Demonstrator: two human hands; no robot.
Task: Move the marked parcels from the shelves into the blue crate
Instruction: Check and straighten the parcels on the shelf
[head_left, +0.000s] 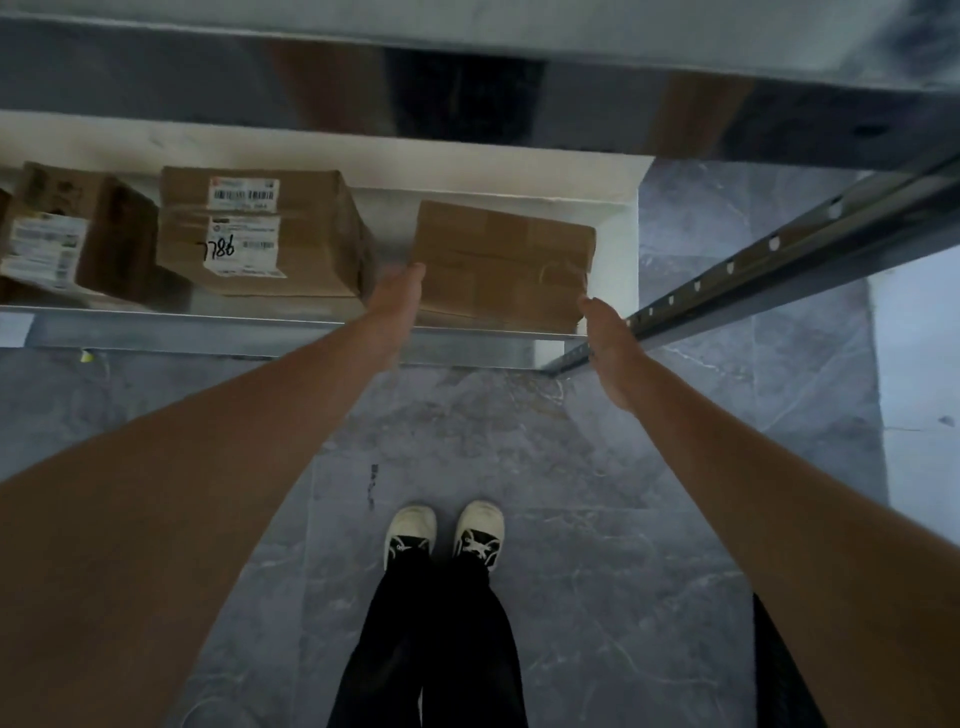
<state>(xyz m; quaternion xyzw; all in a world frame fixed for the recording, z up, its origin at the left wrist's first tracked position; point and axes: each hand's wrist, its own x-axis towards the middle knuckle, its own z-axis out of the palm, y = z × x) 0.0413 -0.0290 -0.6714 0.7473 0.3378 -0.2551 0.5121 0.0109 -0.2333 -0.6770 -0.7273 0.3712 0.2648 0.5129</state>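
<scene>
A: Largest items? 
B: Metal shelf (291, 340), holding the labelled carton marked 7786 (260, 234) and a plain cardboard parcel (504, 265) at its right end.

A: Hands? 
B: Left hand (397, 296) and right hand (605, 332) touch the plain parcel's opposite sides; finger curl cannot be told.

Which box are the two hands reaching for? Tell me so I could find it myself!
Look at the low metal shelf just above the grey floor. Three brown boxes sit on it, and the one you want is the plain box at the right end, with the left hand and right hand at its sides. Unlike the middle box, which has white labels and "7786" written on it, its top shows no label.
</scene>
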